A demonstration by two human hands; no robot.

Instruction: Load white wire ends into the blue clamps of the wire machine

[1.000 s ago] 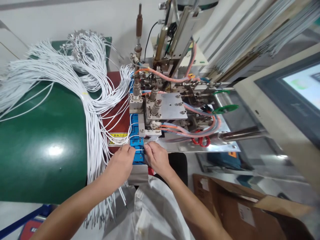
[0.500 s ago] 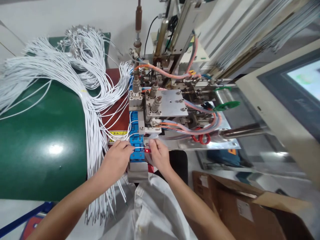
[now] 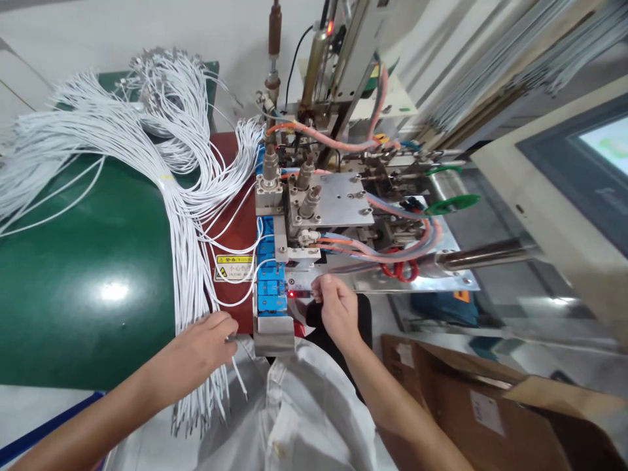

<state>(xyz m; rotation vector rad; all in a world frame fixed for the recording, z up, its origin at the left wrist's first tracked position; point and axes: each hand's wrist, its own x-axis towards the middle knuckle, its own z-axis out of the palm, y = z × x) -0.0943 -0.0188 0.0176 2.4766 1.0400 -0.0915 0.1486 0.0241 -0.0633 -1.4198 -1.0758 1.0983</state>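
Observation:
Beside the lower part of a hanging bundle of white cables point(image 3: 189, 294), my left hand point(image 3: 210, 343) is closed with its fingers curled. A small grey bit shows at its fingertips, and what it grips is mostly hidden. Just below it a single white cable end point(image 3: 240, 378) sticks out. My right hand point(image 3: 337, 306) forms a loose fist right of the blue clamp blocks point(image 3: 271, 288); the inside of its fingers is hidden. Several white cables curve from the bundle into the upper blue blocks. A red light point(image 3: 292, 294) glows beside the lower blocks.
The machine's metal plate point(image 3: 338, 199) and air tubes point(image 3: 353, 245) stand ahead. A solder-like wire spool point(image 3: 444, 190) sits right of them. A green surface point(image 3: 88, 288) carries cables at left. A screen panel point(image 3: 579, 150) and cardboard box point(image 3: 466, 405) are at right.
My left hand has left the blue blocks and moved down-left to the cable bundle. My right hand has drawn away rightward. The white cable held across the block has left my left fingers.

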